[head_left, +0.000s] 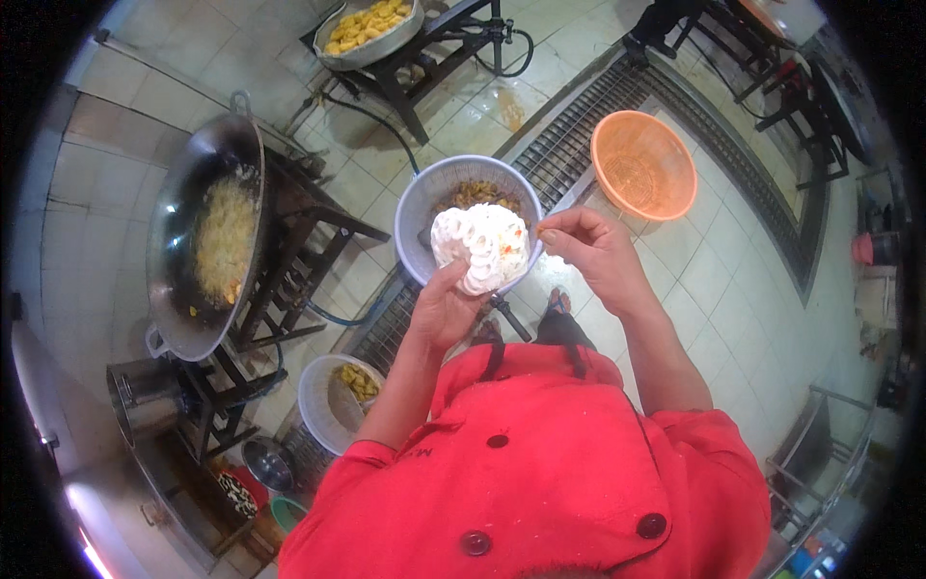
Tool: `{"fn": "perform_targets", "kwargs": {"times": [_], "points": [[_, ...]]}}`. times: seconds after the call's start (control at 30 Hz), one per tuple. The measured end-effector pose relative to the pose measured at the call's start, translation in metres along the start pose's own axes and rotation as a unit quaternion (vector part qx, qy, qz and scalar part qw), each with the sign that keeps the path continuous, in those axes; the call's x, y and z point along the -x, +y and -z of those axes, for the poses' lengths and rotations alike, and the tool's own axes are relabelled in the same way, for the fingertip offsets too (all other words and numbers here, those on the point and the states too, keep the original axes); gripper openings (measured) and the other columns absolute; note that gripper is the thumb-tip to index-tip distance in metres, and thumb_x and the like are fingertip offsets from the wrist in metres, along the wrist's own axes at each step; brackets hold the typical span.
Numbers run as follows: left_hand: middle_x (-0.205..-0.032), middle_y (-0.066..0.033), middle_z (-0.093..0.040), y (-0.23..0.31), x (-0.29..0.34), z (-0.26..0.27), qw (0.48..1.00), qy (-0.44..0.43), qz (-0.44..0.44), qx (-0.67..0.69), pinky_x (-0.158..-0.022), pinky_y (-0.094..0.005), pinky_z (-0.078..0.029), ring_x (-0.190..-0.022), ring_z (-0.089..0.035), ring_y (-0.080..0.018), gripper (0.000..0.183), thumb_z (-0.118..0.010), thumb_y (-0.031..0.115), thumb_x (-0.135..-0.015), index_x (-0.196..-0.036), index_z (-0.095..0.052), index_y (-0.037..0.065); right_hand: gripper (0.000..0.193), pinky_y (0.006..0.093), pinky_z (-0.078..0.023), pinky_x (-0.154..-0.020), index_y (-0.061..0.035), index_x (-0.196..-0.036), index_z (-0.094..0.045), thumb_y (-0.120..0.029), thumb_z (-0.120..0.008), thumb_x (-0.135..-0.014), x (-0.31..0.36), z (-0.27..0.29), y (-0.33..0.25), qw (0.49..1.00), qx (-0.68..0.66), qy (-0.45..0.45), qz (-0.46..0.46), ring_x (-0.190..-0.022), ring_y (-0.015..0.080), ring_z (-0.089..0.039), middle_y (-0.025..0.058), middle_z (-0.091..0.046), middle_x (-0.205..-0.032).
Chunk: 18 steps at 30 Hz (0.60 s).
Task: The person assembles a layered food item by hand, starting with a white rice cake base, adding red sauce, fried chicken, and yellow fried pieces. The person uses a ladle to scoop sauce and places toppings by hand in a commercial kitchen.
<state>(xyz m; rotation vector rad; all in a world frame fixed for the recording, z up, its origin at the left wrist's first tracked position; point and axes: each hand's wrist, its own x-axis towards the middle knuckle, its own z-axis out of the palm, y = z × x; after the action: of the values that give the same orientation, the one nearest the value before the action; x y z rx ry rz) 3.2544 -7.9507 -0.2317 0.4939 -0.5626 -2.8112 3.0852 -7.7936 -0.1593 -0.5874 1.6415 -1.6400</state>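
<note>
My left hand [444, 314] grips the near left edge of a white lacy disc [480, 253], its thumb lying on top. Ring-like ridges cover the disc, and a few orange-red flecks show on its right half. Just right of the disc is my right hand [600, 259], thumb and forefinger pinched together. An orange speck shows by those fingertips; whether they hold it is unclear. Below the disc stands a pale lilac tub [409, 214] with brown and yellowish pieces [482, 194] inside, partly hidden by the disc.
To the left, a large wok [172, 261] holds foaming oil with food, on a dark metal stand [318, 256]. An orange basket [644, 164] sits at right by the floor grate [579, 116]. Yellow pieces fill a far basin [368, 26]. Nearer left is a white bucket [326, 410].
</note>
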Motion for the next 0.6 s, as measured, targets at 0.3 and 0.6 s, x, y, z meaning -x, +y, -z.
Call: {"fn": "perform_targets", "kwargs": {"times": [0.3, 0.6], "points": [[-0.142, -0.0159, -0.051, 0.028, 0.027, -0.016, 0.995, -0.072, 0.03, -0.061, -0.11, -0.0493, -0.041, -0.128, -0.053, -0.0308, 0.056, -0.057, 0.017, -0.095, -0.145, -0.038, 0.004, 0.019, 0.0356, -0.049, -0.088, -0.006, -0.101, -0.072, -0.016, -0.073, -0.084, 0.03, -0.056, -0.008, 0.891, 0.364, 0.082, 0.257, -0.107, 0.0263, -0.061, 0.0143, -0.062, -0.119], [-0.128, -0.0167, -0.052, 0.021, 0.037, -0.027, 0.978, -0.013, -0.079, -0.193, -0.095, -0.0415, -0.056, -0.116, -0.06, -0.0276, 0.067, -0.071, 0.0, -0.084, -0.134, -0.026, 0.005, 0.049, 0.0347, -0.054, -0.085, 0.0002, -0.116, -0.06, -0.027, -0.081, -0.081, 0.05, -0.071, -0.005, 0.982, 0.171, 0.078, 0.021, -0.105, 0.0248, -0.066, 0.016, -0.064, -0.118]]}}
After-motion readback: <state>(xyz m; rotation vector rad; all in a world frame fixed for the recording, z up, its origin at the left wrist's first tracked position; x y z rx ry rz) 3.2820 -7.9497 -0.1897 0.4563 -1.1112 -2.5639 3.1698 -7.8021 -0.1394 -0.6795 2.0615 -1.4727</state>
